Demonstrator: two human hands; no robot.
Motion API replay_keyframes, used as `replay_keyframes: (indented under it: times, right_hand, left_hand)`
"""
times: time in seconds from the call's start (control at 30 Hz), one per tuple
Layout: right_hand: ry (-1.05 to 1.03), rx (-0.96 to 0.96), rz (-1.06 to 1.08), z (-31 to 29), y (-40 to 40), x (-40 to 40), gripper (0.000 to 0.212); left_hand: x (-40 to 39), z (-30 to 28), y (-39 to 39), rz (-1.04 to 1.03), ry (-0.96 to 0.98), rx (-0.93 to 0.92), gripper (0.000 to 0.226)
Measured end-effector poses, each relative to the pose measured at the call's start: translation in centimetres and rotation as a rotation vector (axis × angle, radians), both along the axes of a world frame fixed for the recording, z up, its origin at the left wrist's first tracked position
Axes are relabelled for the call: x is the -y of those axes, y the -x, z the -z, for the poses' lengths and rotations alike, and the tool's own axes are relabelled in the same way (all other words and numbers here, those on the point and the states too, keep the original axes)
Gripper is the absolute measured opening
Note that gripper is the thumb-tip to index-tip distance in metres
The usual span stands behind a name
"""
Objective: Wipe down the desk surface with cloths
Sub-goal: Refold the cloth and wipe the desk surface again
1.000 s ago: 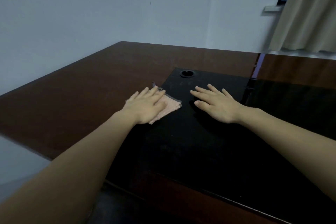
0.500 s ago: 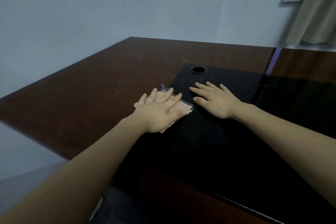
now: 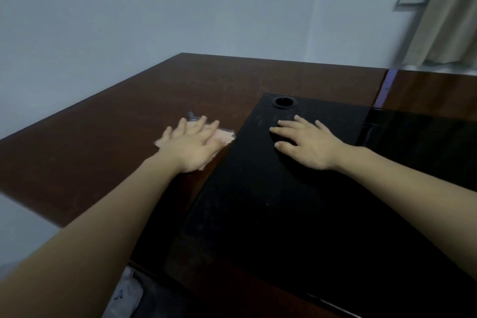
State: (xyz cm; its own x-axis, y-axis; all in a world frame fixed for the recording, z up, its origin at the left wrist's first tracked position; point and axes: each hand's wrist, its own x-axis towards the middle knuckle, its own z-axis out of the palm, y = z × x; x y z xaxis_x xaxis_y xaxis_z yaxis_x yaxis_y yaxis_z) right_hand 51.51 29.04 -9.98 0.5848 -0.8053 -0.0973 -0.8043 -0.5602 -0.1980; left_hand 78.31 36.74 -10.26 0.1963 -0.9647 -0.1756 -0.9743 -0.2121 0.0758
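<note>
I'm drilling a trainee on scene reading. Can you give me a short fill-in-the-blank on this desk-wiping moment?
1. The left hand presses flat on a ____ cloth.
2. The right hand rests on the ____ panel.
3. The cloth lies on the ____ wood of the desk.
4. The round hole lies beyond the ____ hand.

Missing words: pink; black; brown; right

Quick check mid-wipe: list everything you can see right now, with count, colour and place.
desk: one, dark reddish-brown wood, fills the middle of the view
black panel: one, glossy black, set in the desk's right part
cable hole: one, round, black, far left corner of the panel
cloth: one, pale pink, flat on the wood just left of the panel
wall: pale grey-blue, behind the desk
curtain: one, beige, top right
left hand: flat, pressing on the cloth
right hand: flat on the black panel, no cloth visible under it
</note>
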Motion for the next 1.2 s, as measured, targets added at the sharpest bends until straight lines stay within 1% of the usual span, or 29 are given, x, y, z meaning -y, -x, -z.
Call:
replay_keyframes:
  times: [0.13,0.23,0.33,0.43,0.5,0.57,0.63,0.77,0.93,1.03,1.1,1.13,1.2]
  right_hand:
    - [0.038,0.061,-0.049,-0.7,-3.6,0.7,0.051]
    - [0.035,0.108,-0.092,-0.7,-6.7,1.1,0.05]
    - [0.019,0.116,-0.094,-0.3,-8.5,1.8,0.05]
    - [0.018,0.108,-0.08,-0.1,-9.4,2.1,0.049]
    - [0.031,0.105,-0.077,0.0,-9.8,2.2,0.049]
    - [0.037,0.11,-0.075,0.0,-10.1,2.4,0.049]
    - [0.036,0.11,-0.072,0.0,-10.4,2.6,0.05]
    - [0.031,0.121,-0.059,-0.2,-11.5,2.8,0.051]
    - [0.019,0.126,-0.06,-0.4,-13.6,2.7,0.051]
    - [0.023,0.133,-0.083,-0.3,-15.0,2.2,0.052]
    - [0.014,0.129,-0.096,-0.1,-15.9,1.7,0.052]
    - [0.007,0.117,-0.099,0.1,-16.3,1.5,0.052]
    - [-0.003,0.085,-0.098,0.3,-16.8,1.3,0.051]
  left_hand:
    - [-3.3,0.0,4.0,0.195,0.013,-0.003,0.062]
    - [-5.3,0.1,3.7,0.277,0.014,-0.009,0.063]
    - [-5.2,-0.1,0.6,0.215,0.001,-0.007,0.063]
    - [-3.5,-0.2,-4.0,0.072,-0.049,0.058,0.067]
    - [-2.0,-0.1,-6.8,-0.032,-0.046,0.087,0.068]
    - [-0.4,0.1,-8.5,-0.123,-0.006,0.059,0.065]
    - [0.9,0.1,-9.1,-0.161,0.008,0.032,0.065]
    - [1.1,-0.1,-8.4,-0.113,0.002,0.023,0.066]
    - [-2.8,-0.1,-6.0,0.112,-0.004,0.025,0.065]
    - [-4.9,-0.1,-6.2,0.192,0.012,-0.005,0.07]
    - [-4.8,-0.1,-7.3,0.201,0.008,0.001,0.072]
    - [-4.2,-0.1,-8.1,0.183,0.002,0.015,0.069]
    - [-2.5,0.0,-10.3,0.097,-0.005,0.044,0.064]
